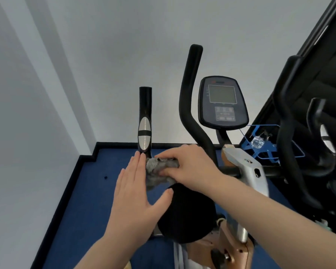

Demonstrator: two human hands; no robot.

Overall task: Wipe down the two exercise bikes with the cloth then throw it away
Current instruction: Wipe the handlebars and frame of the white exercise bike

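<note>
Pale grey walls met in a corner at the left, above a dark blue carpeted floor edged with a black skirting strip. Close to that corner stood a silver-and-copper exercise bike with black curved handlebars and a grey console screen; a second black exercise bike crowded in from the right edge, and a blue wire rack sat between them, something clear resting in it.

The crumpled grey cloth lay bunched at the base of the near bike's short black handle with a silver oval sensor plate, just above the round black saddle. The right hand was closed over the cloth, its grip pinching the fabric from above. The left hand was open and flat, fingers together, its fingertips touching the foot of the handle and its thumb resting against the saddle's edge; it held nothing.

By my judgement the wiping was in an early or middle stage, with the second bike probably not yet reached. The cloth was wadded rather than spread, so a stroke up the handle could miss much of the surface or slip loose and drop to the carpet. The sensor plate and console might also take moisture if the cloth were damp, though that could not be told. The tight gap beside the other bike left little room for the elbow.
</note>
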